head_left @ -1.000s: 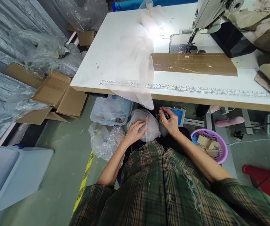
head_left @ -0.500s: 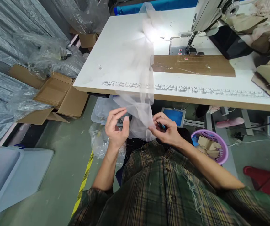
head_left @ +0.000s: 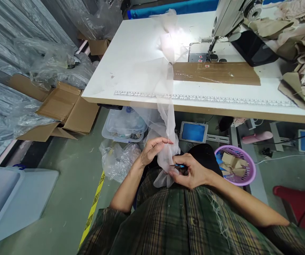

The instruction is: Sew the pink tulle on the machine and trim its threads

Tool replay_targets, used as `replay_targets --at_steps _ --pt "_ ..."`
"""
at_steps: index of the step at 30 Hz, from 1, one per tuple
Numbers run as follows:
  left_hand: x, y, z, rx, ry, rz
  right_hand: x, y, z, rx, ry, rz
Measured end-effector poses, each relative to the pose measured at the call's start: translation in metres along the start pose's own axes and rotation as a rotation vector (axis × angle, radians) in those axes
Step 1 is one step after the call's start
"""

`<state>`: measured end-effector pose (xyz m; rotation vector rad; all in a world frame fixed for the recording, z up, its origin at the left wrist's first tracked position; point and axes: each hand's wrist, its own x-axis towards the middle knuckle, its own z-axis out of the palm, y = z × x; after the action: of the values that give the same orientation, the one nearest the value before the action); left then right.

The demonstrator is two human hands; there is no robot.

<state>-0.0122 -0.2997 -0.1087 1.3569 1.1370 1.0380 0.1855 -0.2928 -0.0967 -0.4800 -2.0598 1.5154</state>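
Observation:
A sheer white fabric (head_left: 165,117) trails from the white sewing table (head_left: 131,46) over its front edge down to my lap. My left hand (head_left: 153,150) pinches a fold of this fabric just below the table edge, fingers together. My right hand (head_left: 188,173) is closed around small blue-handled snips (head_left: 178,165), whose tip touches the fabric's lower end. Both hands are close together above my plaid shirt. The sewing machine (head_left: 229,17) stands at the back right of the table, with a brown cardboard strip (head_left: 216,73) in front of it.
Beige fabric pieces (head_left: 301,53) pile up at the table's right end. Under the table are a clear plastic box (head_left: 124,125), a crumpled plastic bag (head_left: 117,159), a purple basket (head_left: 234,164) and a blue-screened control box (head_left: 194,132). Cardboard boxes (head_left: 62,106) lie at left.
Both hands rose from the bundled fabric in my lap, then dropped again. The fabric now hangs stretched from the table; my left hand pinches it and the snips meet its lower end.

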Motion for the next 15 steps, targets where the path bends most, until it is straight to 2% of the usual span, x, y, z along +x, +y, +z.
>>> replay_targets --at_steps 3,8,12,15 --pt "-0.003 0.005 0.001 -0.025 0.08 -0.074 0.001 0.003 -0.011 -0.081 0.008 0.084" --pt "-0.008 0.013 -0.001 0.035 0.179 -0.087 0.018 0.002 -0.028 -0.163 0.202 0.229" --pt "-0.009 0.014 -0.004 0.07 0.2 -0.064 0.032 0.002 -0.029 -0.187 0.185 0.33" --pt "-0.009 0.014 -0.005 0.109 0.21 -0.045 0.037 0.002 -0.026 -0.194 0.157 0.346"
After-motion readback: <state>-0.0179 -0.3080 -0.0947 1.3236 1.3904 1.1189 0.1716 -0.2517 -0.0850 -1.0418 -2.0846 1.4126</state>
